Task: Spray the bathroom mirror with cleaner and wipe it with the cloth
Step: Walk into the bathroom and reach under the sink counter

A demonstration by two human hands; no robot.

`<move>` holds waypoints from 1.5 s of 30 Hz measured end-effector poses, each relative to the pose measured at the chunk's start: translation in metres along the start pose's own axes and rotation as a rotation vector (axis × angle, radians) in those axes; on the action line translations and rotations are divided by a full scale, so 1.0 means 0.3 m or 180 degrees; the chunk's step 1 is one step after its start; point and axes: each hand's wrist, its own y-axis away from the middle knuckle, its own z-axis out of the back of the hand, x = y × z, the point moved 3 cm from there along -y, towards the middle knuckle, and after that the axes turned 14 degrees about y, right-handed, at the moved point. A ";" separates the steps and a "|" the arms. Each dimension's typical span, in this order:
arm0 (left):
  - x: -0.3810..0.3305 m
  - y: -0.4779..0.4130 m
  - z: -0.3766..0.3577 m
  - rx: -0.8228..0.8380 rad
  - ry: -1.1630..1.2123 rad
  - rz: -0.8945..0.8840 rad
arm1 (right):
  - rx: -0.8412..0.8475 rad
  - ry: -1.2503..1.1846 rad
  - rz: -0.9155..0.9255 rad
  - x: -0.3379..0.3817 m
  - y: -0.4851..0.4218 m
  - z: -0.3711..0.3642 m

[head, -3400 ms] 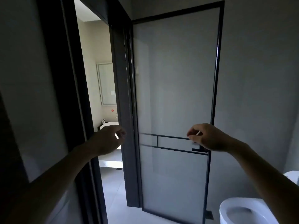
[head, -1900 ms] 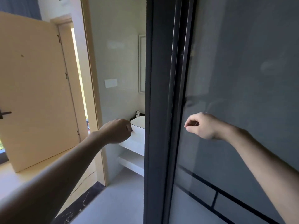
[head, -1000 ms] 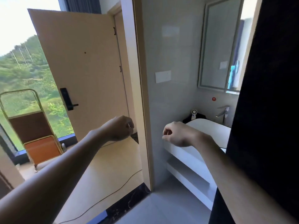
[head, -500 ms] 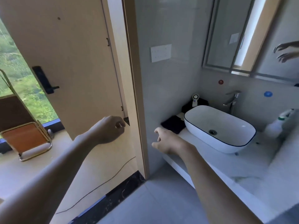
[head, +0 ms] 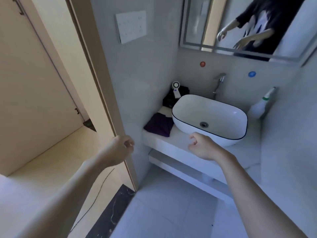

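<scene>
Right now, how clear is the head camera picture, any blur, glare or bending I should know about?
Head view: the wide lens bows the door frame; motion blur softens the spray bottle and the left hand; the light is soft and even, with no harsh glare on the mirror; the purple cloth and basin read clearly.

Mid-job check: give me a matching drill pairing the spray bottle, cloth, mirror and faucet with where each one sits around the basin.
1 spray bottle
2 purple cloth
3 mirror
4 faucet

A behind the basin
B on the counter, left of the basin
C on the wall above the counter
D on the counter, right of the basin

Pairs: 1-D, 2-B, 3-C, 4-A
</scene>
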 end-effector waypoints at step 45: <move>0.241 -0.701 -1.379 0.3342 -0.0677 0.0432 | 0.0267 -0.2444 -0.2839 -0.856 -0.314 -1.076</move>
